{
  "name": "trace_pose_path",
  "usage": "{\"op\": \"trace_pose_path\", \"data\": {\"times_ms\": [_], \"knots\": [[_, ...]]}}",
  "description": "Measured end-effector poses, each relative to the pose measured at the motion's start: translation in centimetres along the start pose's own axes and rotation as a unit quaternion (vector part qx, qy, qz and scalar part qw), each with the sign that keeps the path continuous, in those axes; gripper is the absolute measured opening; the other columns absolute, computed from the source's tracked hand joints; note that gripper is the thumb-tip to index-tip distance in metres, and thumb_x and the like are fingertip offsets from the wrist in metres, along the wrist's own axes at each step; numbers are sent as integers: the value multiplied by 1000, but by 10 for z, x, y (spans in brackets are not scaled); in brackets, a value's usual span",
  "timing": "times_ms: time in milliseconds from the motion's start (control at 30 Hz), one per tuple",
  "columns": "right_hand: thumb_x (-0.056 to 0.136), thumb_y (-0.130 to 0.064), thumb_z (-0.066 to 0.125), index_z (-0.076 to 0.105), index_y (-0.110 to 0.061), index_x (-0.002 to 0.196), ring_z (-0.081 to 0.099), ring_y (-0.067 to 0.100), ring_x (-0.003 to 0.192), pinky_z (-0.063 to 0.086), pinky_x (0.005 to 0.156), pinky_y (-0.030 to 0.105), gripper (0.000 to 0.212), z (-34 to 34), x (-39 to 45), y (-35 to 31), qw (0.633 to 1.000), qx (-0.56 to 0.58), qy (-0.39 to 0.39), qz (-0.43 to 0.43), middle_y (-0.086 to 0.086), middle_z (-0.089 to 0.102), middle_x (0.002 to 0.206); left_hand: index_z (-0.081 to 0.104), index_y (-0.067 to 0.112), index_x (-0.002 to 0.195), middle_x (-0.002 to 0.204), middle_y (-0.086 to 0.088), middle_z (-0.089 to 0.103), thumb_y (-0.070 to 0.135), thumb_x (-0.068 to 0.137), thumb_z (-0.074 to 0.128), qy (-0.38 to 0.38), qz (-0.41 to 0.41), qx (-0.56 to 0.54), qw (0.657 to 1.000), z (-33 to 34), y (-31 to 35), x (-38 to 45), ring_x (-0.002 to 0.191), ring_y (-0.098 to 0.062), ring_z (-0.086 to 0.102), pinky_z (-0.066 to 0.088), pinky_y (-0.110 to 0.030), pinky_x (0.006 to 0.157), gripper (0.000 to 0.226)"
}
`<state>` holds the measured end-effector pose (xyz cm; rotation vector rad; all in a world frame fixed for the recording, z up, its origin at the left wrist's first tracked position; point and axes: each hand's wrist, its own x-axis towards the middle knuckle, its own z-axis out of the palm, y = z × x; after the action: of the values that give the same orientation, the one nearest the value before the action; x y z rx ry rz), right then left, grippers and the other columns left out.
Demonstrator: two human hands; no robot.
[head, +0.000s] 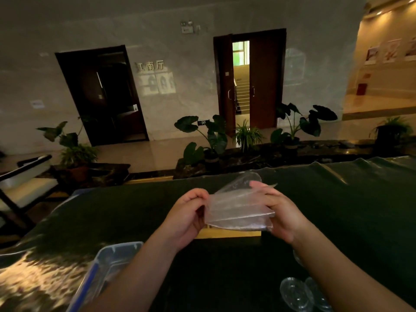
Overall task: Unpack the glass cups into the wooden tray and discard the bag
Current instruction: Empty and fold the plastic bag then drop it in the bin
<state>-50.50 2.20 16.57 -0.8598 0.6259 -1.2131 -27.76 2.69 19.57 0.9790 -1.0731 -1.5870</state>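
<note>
The bag is held up above the dark table, clear, thin and flattened, folded over with one flap lifting at its far end; it looks empty. The left hand pinches the bag's left edge with its fingers curled in, and the right hand grips the bag's right side, thumb on top. Below and nearer than the bag, two glass cups show at the bottom right, beside the right forearm. A strip of pale wood just under the bag may be the tray, though little of it shows. A blue-rimmed bin sits down left of the bag. The unpacking looks done; the step in hand seems to be folding the bag for discarding. Next it needs a place to drop it, perhaps that bin.
</note>
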Motion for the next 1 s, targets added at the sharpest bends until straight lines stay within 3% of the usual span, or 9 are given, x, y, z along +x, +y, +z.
{"op": "trace_pose_path", "data": {"times_ms": [133,267,367,533,600,667,800,900,1000], "knots": [[74,2,70,68,-8,108,74,38,90,60,67,42,36,-1,0,9,999,7,32,8,23,69,112,67,14,69,91,-12,68,1,94,48,-4,8,1,1000,-5,-5,-1,73,-22,73,56,-31,54,34],[73,-12,73,75,-10,89,74,32,94,60,68,38,16,4,2,10,993,-116,18,-8,12,76,104,64,12,76,117,-18,62,22,94,48,-23,-23,-29,999,-16,-4,-4,101,-37,66,58,-42,66,26],[75,-13,74,76,-12,85,75,27,93,60,68,36,11,2,4,11,991,-131,5,-10,7,76,101,68,16,83,116,-16,62,24,86,68,-18,0,123,992,-20,-3,-8,96,-32,68,57,-36,68,8],[71,-39,65,62,-19,132,69,40,108,58,77,54,65,3,10,20,994,88,-20,67,19,65,131,63,35,78,104,-7,63,7,82,74,34,162,260,951,-21,-4,-9,89,-21,67,59,-30,64,30],[74,-52,66,58,-21,134,68,37,112,57,81,52,68,9,10,22,995,24,-26,96,18,66,131,62,36,86,105,-7,62,5,84,72,48,208,283,935,-23,-5,-9,93,-25,65,60,-42,70,32],[78,-43,73,63,-24,130,70,30,110,58,81,45,56,13,9,24,990,-95,-41,94,11,72,123,61,41,95,111,-6,60,4,85,71,43,219,273,936,-25,-8,-9,94,-22,66,61,-43,71,40],[78,3,72,64,-16,127,71,35,106,60,77,39,53,9,11,20,994,-99,-22,50,17,73,118,56,55,110,115,0,64,18,78,80,56,141,137,979,-32,-11,-3,95,-18,71,61,-36,68,55],[72,7,71,64,-11,124,71,36,105,62,78,39,56,3,12,23,997,-81,7,14,18,74,115,62,30,120,113,-4,73,36,69,87,0,-28,25,999,-34,-20,1,102,-25,70,60,-36,76,56],[69,5,72,64,-12,124,72,32,103,62,77,38,58,-1,11,37,996,-77,37,21,15,75,113,70,15,112,112,-8,73,31,74,84,-26,-68,51,996,-35,-37,-3,105,-25,69,58,-31,78,43]]}}
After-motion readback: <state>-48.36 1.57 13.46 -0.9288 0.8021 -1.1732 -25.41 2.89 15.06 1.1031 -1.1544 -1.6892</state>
